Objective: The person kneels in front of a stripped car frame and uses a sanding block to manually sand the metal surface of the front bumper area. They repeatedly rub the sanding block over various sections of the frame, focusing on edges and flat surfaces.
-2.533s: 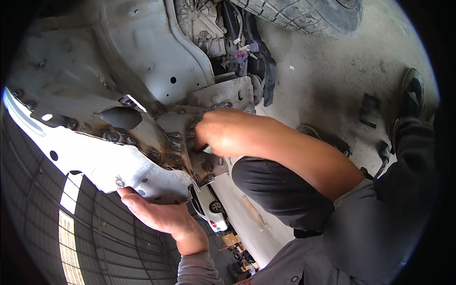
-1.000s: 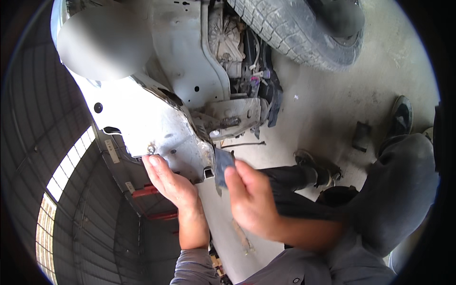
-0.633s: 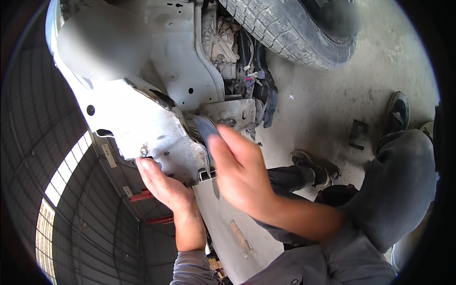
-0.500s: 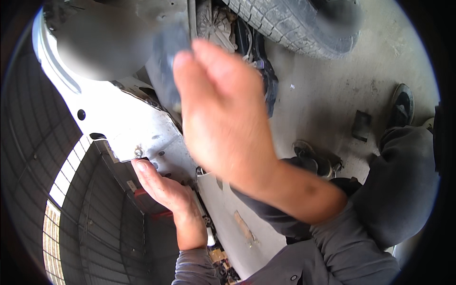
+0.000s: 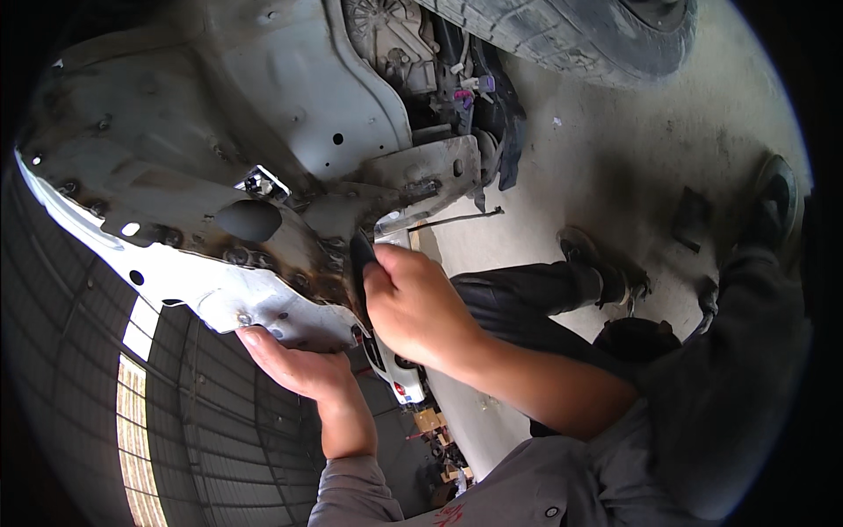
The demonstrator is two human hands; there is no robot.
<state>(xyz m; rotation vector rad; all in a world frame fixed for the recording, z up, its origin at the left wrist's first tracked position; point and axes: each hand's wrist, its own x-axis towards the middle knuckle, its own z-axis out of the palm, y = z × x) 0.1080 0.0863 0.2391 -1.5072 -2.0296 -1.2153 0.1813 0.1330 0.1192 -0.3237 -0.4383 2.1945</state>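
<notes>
A white car body panel (image 5: 202, 290) with holes and a bent front edge joins a grey, scorched metal inner panel (image 5: 255, 123). At the white panel's lower edge is my left hand (image 5: 294, 364), its thumb along the edge and its other fingers hidden behind the metal. My right hand (image 5: 408, 303) is closed around a dark, flat tool (image 5: 360, 256), held against the end of the scorched seam. Most of that tool is covered by my fingers, so its kind does not show.
A tyre (image 5: 571, 39) lies at the top right, beside mechanical parts and wiring (image 5: 470, 92). A metal bracket (image 5: 430, 176) juts out beyond my right hand. On the concrete floor are a dark flat piece (image 5: 692, 220) and another person's shoe (image 5: 777, 198). A white car (image 5: 406, 386) stands behind.
My right hand has come down from in front of the inner panel to the seam, with the dark tool in it. My left hand stays at the white panel's edge. The view has shifted.
</notes>
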